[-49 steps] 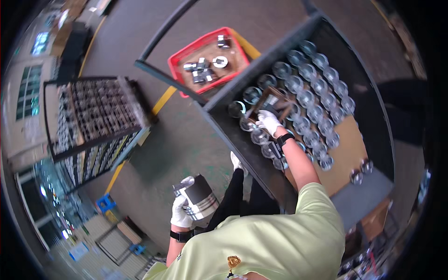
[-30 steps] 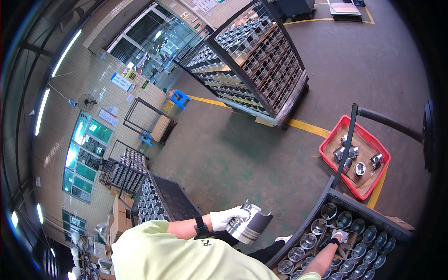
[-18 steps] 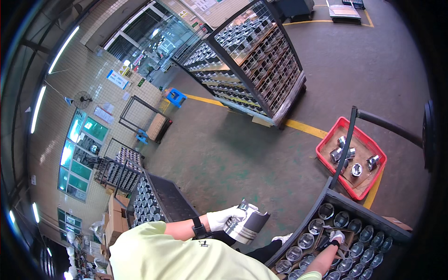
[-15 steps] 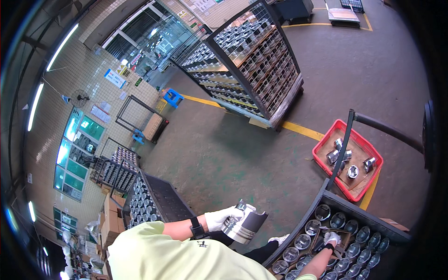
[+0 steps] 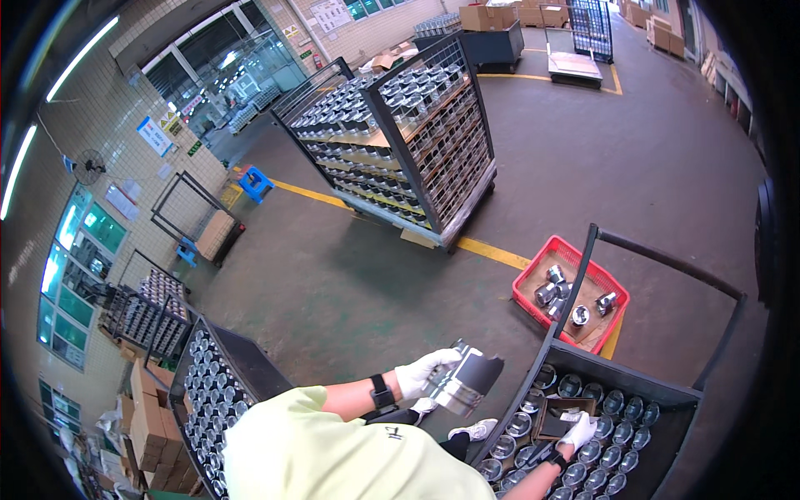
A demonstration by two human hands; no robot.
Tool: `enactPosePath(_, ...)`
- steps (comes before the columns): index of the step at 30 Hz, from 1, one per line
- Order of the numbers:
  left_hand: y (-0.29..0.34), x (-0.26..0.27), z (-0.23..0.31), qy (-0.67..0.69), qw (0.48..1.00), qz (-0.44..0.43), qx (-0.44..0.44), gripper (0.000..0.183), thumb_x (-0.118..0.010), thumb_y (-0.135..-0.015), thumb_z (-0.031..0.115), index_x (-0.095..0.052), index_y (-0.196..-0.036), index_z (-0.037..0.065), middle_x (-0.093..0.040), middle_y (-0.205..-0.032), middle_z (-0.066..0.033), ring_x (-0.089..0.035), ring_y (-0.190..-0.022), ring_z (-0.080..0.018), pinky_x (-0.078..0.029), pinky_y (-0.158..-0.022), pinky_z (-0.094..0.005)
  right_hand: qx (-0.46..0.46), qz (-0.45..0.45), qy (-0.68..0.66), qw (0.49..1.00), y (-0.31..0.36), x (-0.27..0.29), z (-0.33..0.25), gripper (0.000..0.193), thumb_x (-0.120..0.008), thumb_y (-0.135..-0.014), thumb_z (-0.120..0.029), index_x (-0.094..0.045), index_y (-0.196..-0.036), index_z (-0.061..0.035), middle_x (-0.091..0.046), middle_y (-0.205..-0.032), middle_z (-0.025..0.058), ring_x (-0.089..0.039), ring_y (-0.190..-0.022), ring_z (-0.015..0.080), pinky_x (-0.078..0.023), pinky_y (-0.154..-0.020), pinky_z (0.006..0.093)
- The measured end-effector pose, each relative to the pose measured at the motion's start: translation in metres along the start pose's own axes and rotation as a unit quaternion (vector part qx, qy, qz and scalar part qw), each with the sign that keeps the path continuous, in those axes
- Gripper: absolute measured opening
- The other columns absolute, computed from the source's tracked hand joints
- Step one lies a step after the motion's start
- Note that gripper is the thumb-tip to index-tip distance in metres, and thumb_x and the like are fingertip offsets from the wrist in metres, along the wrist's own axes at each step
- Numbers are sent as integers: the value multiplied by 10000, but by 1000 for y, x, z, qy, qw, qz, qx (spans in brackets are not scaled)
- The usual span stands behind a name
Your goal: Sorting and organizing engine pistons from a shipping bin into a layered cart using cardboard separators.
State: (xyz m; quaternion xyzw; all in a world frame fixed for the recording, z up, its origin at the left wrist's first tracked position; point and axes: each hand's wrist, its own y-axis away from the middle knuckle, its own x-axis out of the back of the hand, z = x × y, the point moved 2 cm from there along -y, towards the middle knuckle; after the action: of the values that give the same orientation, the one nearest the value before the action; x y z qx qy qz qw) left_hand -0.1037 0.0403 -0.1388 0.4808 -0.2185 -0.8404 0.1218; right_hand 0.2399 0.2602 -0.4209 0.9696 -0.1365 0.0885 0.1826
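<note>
My left hand, in a white glove, grips a large metal piston by its side and holds it tilted in front of me. The piston has a shiny ringed band and a dark grey skirt. My right hand, also gloved, is at the near right edge of a small open cardboard box in the dark cart. Its fingers look closed; what they hold, if anything, cannot be made out. Several upright pistons stand in rows around the box.
Beyond the cart lies a red plastic basket holding several loose pistons. A tall metal cage trolley of layered pistons stands ahead. At left is another dark cart of pistons, beside stacked cardboard boxes. The cart's bar handle rises at right.
My view has swung right, so the scene sits further left. The piston has turned in my left hand's hold. My right hand has moved from inside the small box to its near right edge.
</note>
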Motion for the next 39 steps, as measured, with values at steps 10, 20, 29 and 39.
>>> enactPosePath(10, 31, -7, 87, 137, 971, -192, 26, 759, -455, -802, 631, -450, -1323, 78, -570, -1166, -195, -617, -937, -396, -525, -765, -524, 299, -81, 6, 951, 269, 8, -210, 121, -654, -863, -28, -620, -979, -29, -606, -947, 23, -566, -852, 121, -476, -751, 265)
enactPosePath(20, 60, 8, 116, 173, 905, -388, 32, 964, -609, -742, 678, -322, -1423, 59, -555, -1173, -212, -581, -1058, -396, -485, -891, -593, 649, -148, 134, 734, 456, -70, -360, 351, -762, -643, 10, -678, -956, -123, -605, -808, 39, -586, -675, 243, -452, -581, 356)
enactPosePath(29, 72, 0, 119, 203, 873, -441, 51, 844, -463, -828, 667, -374, -1369, 25, -554, -1104, -221, -601, -1010, -398, -438, -966, -585, 677, -169, 165, 697, 467, -88, -360, 367, -764, -650, -1, -666, -977, -135, -592, -820, 18, -575, -679, 232, -441, -594, 354)
enactPosePath(39, 68, -11, 114, 279, 856, -424, 99, 599, -469, -948, 456, -387, -1350, 19, -580, -984, -177, -648, -917, -369, -453, -961, -565, 661, -168, 164, 712, 452, -95, -353, 358, -764, -648, 10, -665, -964, -124, -603, -821, 24, -588, -691, 241, -457, -606, 357)
